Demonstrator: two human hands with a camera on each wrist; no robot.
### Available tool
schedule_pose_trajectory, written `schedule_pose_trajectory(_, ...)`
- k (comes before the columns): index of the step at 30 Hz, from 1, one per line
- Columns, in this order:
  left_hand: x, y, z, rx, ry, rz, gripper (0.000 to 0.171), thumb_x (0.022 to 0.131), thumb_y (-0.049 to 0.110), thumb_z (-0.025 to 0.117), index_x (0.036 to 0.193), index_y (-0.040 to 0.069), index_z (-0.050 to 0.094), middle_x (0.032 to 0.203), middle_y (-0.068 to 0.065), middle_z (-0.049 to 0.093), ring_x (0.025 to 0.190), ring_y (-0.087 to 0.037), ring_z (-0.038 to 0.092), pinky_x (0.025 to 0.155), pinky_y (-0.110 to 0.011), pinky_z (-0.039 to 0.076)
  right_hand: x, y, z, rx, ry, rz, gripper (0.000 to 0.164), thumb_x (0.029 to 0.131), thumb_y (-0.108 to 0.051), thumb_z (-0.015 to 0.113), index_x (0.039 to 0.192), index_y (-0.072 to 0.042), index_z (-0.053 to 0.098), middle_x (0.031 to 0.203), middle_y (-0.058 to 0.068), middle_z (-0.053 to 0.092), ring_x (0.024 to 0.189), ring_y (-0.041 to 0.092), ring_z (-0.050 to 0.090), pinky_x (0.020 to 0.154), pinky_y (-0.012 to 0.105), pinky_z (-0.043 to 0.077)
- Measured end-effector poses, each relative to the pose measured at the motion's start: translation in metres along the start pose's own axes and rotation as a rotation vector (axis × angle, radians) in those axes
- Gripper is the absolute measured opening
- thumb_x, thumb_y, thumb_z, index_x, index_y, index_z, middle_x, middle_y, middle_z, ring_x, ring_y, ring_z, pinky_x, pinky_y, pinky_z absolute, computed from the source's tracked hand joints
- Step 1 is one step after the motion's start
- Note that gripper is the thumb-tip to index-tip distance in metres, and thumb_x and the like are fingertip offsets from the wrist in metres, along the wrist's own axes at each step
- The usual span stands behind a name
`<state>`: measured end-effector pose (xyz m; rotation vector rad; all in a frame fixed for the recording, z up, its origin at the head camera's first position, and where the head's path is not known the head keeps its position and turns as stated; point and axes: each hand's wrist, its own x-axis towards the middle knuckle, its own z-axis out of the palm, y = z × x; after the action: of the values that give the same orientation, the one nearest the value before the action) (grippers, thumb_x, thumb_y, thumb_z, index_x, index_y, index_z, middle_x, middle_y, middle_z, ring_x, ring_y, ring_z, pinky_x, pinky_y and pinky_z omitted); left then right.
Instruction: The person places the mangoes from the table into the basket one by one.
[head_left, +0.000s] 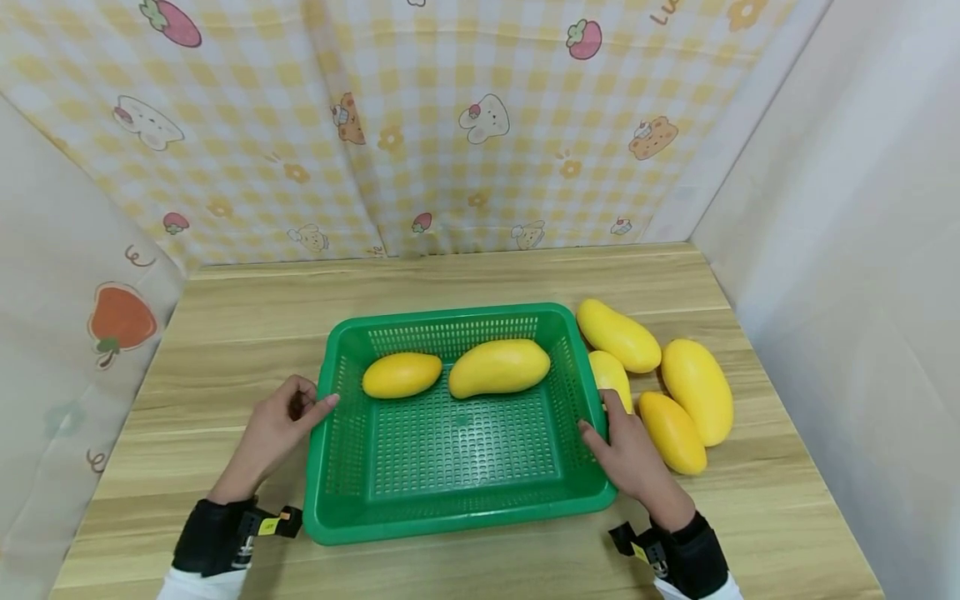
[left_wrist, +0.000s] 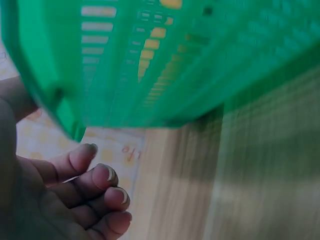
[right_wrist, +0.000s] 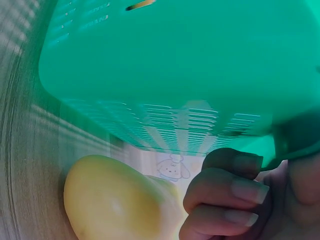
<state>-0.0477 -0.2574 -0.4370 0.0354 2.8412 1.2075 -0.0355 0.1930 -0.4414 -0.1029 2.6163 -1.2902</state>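
A green plastic basket (head_left: 457,518) with slotted sides stands at the middle of the wooden table. Inside, toward its far side, lie a small orange-yellow mango (head_left: 402,375) and a larger yellow mango (head_left: 500,367). My left hand (head_left: 279,429) holds the basket's left rim, thumb over the top and fingers curled below it on the outside. At the opposite rim, my right hand (head_left: 633,450) grips with the thumb inside and curled fingers (right_wrist: 222,195) under the edge. A yellow mango (right_wrist: 112,200) lies beside the basket in the right wrist view.
Several mangoes lie close together right of the basket, among them a long one (head_left: 618,335), a big one (head_left: 697,392) and an orange one (head_left: 672,433). A checked curtain (head_left: 420,167) hangs behind the table (head_left: 247,308); pale cloth (head_left: 847,250) borders the right side.
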Motion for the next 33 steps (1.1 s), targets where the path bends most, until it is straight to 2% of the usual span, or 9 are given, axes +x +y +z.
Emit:
schedule_pose_trajectory(3,0.001,0.004,0.004,-0.036,-0.067,-0.046,0.036,0.095,0.038,0.057,0.101,0.003,0.053,0.075,-0.007,0.052,0.064,-0.019,0.049,0.053,-0.024,0.041,0.0,-0.001,0.0,0.002,0.002,0.002,0.034,0.096,-0.013,0.056,0.125,-0.007,0.04,0.09,0.015,0.065,0.067,0.014,0.063,0.052,0.025,0.054)
schedule_pose_trajectory(6,0.003,0.007,0.006,-0.085,-0.123,-0.078,0.045,0.095,0.04,0.057,0.114,-0.001,0.053,0.086,-0.01,0.06,0.068,-0.017,0.058,0.056,-0.026,0.051,-0.001,-0.001,0.0,0.003,0.007,-0.008,0.034,0.096,-0.014,0.057,0.124,-0.006,0.041,0.089,0.014,0.065,0.066,0.013,0.063,0.052,0.025,0.053)
schedule_pose_trajectory(10,0.004,0.009,0.009,-0.153,-0.152,-0.084,0.051,0.096,0.037,0.057,0.126,-0.004,0.048,0.102,-0.018,0.063,0.073,-0.02,0.066,0.058,-0.029,0.056,-0.001,0.0,0.001,-0.001,0.009,-0.023,0.034,0.096,-0.014,0.056,0.125,-0.006,0.04,0.088,0.013,0.065,0.066,0.013,0.062,0.053,0.026,0.053)
schedule_pose_trajectory(15,0.003,0.009,0.012,-0.251,-0.16,-0.082,0.045,0.098,0.028,0.054,0.125,-0.007,0.047,0.101,-0.022,0.063,0.071,-0.025,0.068,0.056,-0.031,0.057,-0.002,0.001,0.001,-0.017,0.018,-0.021,0.034,0.095,-0.013,0.056,0.124,-0.006,0.04,0.088,0.013,0.064,0.067,0.014,0.061,0.053,0.026,0.053)
schedule_pose_trajectory(22,0.003,0.008,0.016,-0.394,-0.184,-0.118,0.039,0.099,0.018,0.05,0.127,-0.01,0.044,0.099,-0.025,0.062,0.07,-0.029,0.068,0.056,-0.037,0.058,-0.003,0.001,0.0,-0.056,0.014,-0.014,0.035,0.095,-0.015,0.057,0.124,-0.006,0.04,0.084,0.011,0.063,0.063,0.012,0.06,0.051,0.025,0.052)
schedule_pose_trajectory(28,0.004,0.008,0.015,-0.411,-0.216,-0.14,0.038,0.1,0.013,0.047,0.129,-0.011,0.041,0.101,-0.028,0.061,0.072,-0.031,0.069,0.058,-0.039,0.058,-0.002,-0.002,-0.003,-0.147,-0.007,-0.006,0.035,0.097,-0.023,0.056,0.121,-0.003,0.042,0.079,0.007,0.06,0.061,0.01,0.057,0.051,0.025,0.051)
schedule_pose_trajectory(33,0.005,0.009,0.014,-0.394,-0.234,-0.186,0.037,0.099,0.014,0.047,0.121,-0.015,0.045,0.095,-0.023,0.064,0.071,-0.031,0.069,0.058,-0.038,0.058,0.0,-0.005,-0.007,-0.248,-0.024,-0.012,0.036,0.098,-0.031,0.054,0.117,-0.001,0.046,0.077,0.004,0.057,0.061,0.009,0.054,0.052,0.024,0.049)
